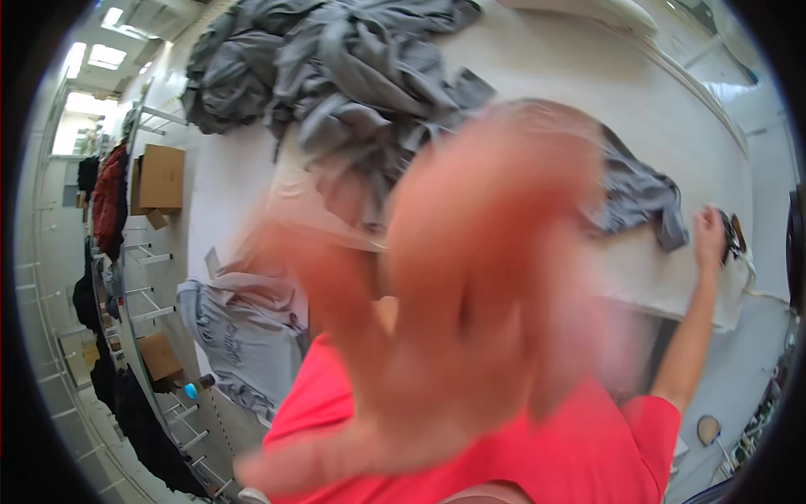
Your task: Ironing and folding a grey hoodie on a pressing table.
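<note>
Large and blurred, my left hand is raised close to the camera, covering the middle of the view. Its fingers and thumb are spread, and nothing shows in it. My right arm reaches to the table's right side, where my right hand is closed at a dark tool that looks like an iron. Part of that tool is behind the fingers. Left of it lies a grey garment, partly hidden by my left hand. A light grey printed garment hangs over the table's near left edge.
A big heap of dark grey garments covers the far part of the white table. To the left stand a rack with metal rungs, cardboard boxes and dark hanging clothes. A blue-capped bottle is by the rack.
</note>
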The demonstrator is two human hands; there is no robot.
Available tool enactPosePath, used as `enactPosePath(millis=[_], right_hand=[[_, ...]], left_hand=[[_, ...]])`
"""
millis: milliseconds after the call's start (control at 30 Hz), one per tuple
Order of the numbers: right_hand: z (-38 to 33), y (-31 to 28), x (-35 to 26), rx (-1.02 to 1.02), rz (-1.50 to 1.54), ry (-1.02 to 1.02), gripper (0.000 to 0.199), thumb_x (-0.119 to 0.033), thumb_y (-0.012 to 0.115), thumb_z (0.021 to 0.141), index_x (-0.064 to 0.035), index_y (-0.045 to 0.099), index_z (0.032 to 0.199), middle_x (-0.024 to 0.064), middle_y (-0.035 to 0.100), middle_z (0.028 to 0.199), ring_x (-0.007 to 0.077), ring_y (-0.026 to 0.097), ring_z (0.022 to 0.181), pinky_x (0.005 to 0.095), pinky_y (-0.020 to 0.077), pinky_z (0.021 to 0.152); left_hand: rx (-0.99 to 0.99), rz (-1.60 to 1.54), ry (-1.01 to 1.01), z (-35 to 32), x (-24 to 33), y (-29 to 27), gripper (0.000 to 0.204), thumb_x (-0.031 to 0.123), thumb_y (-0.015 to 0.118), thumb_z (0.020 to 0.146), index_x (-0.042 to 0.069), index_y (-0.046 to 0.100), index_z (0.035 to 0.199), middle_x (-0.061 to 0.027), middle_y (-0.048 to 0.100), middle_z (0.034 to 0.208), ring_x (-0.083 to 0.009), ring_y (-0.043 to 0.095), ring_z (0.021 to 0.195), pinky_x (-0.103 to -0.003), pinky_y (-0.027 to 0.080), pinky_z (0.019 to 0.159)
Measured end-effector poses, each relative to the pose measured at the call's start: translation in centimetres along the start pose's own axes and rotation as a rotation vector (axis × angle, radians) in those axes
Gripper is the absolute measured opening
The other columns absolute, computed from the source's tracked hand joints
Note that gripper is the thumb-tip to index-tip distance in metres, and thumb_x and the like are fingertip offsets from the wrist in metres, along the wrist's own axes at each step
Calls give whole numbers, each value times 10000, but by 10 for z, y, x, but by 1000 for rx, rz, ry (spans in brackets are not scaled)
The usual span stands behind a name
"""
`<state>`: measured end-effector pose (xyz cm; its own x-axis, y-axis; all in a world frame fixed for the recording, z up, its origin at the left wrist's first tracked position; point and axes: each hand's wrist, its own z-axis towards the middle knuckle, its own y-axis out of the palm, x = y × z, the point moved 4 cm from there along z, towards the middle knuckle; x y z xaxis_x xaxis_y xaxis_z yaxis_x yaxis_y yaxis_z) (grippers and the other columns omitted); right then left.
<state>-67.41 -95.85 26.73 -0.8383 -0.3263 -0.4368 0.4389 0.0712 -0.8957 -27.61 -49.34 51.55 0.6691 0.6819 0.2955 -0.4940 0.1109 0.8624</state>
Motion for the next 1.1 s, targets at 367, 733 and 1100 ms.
enactPosePath(millis=[367,733,1100], right_hand=[[-157,58,70,-248,374,141,411,-179,748,974,14,657,1326,113,751,1109,187,717,987,331,573,889],[-125,72,100,-294,305,300,487,-209,763,933,0,631,1353,124,752,1029,208,731,900,349,580,815],[-64,70,110,-175,896,607,745,-223,843,882,-23,493,1508,141,722,1161,194,698,969,317,559,827]], left_hand=[[459,193,-262,-25,-199,2,593,307,470,1091,-17,370,1578,-194,406,1631,-286,357,1530,-452,397,1154],[-359,430,-744,7,-295,22,372,-52,599,935,9,638,1300,-155,635,1384,-208,704,1044,-318,565,786],[-889,565,-505,35,-337,64,199,15,576,964,34,711,1109,-85,750,1104,-168,714,812,-308,538,624]])
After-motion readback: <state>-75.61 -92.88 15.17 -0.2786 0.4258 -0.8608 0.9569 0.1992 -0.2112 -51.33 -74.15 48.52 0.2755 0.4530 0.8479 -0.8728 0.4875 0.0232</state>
